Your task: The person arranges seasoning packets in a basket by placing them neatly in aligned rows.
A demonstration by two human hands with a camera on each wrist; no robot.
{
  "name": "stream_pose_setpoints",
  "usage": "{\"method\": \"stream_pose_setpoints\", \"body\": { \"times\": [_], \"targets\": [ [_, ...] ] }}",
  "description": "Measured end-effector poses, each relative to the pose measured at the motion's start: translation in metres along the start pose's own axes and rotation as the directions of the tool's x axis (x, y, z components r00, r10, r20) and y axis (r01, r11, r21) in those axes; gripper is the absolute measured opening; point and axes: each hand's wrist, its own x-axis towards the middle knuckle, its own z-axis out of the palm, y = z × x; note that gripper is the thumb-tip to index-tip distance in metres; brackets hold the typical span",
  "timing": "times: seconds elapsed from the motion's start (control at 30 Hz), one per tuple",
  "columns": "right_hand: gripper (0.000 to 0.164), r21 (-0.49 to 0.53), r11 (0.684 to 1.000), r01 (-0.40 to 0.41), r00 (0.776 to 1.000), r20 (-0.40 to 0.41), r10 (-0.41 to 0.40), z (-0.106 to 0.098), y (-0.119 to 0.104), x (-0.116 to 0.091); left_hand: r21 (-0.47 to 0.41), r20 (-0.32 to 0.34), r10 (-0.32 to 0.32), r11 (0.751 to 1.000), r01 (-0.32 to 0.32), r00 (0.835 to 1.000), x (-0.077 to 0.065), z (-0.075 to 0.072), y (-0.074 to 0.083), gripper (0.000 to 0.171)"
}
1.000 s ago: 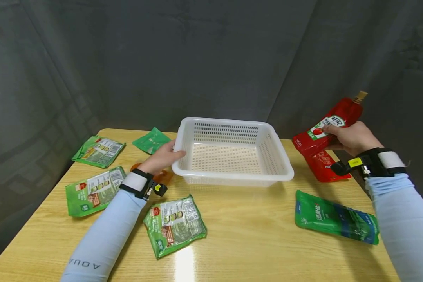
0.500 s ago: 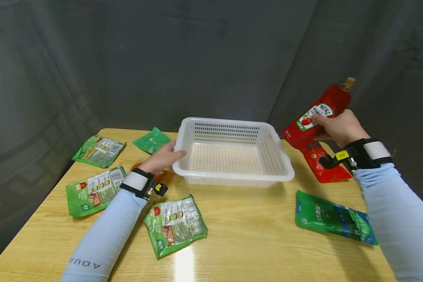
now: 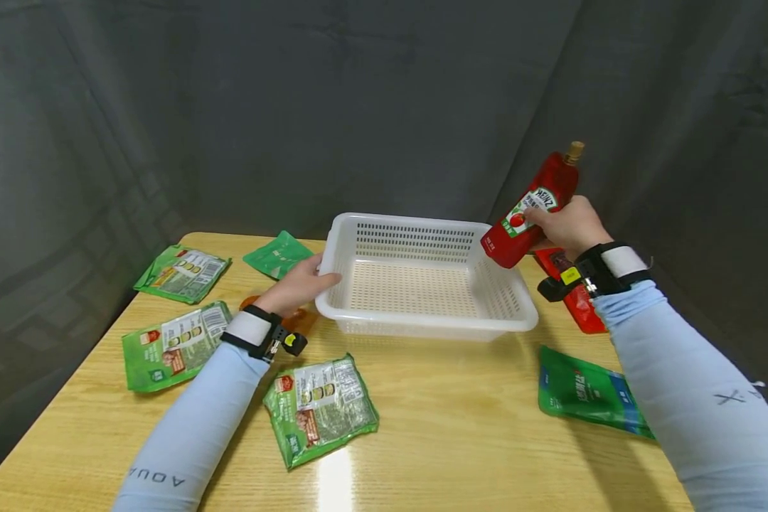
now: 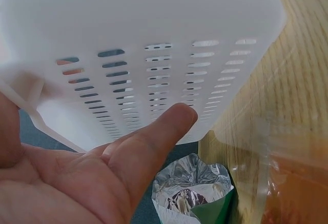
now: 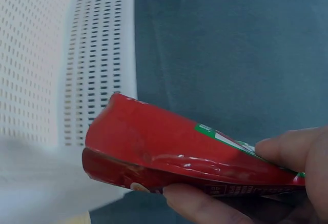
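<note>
My right hand [image 3: 572, 226] pinches a red Heinz ketchup pouch [image 3: 510, 245] between thumb and fingers. The pouch is tilted, its gold cap [image 3: 574, 151] up and its bottom end over the right rim of a white plastic basket [image 3: 422, 323]. From the right wrist, the pouch [image 5: 154, 137] shows its broad bottom end beside the slotted basket wall [image 5: 97, 55]. At the basket's left side, my left hand [image 3: 297, 286] grips the rim with the thumb over it. One finger [image 4: 159, 137] of that hand lies along the outer slotted wall in the left wrist view.
Green seasoning packets lie on the table: one at front [image 3: 322, 407], two at left [image 3: 178, 346], [image 3: 184, 274]. A small green pouch [image 3: 277, 254] and an orange packet [image 3: 301, 321] lie by the left hand. At right are a red packet [image 3: 582, 309] and a green-blue pouch [image 3: 585, 391].
My right hand has carried the ketchup pouch leftward, from above the red packet to the basket's right rim. The left hand and the basket have stayed nearly in place.
</note>
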Motion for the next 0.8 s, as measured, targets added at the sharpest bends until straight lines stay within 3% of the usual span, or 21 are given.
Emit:
{"method": "stream_pose_setpoints", "body": {
  "times": [0.4,0.8],
  "targets": [
    [0.066,0.027,0.998,-0.061,0.998,0.007,0.061,0.04,0.004,0.015,-0.017,-0.005,-0.005,1.0,0.004,1.0,-0.001,0.003,0.003,0.062],
    [0.052,-0.112,0.989,-0.094,0.994,0.046,0.099,0.063,0.013,0.025,-0.012,0.002,-0.001,1.0,0.001,1.0,-0.001,0.006,0.007,0.064]
  ]
}}
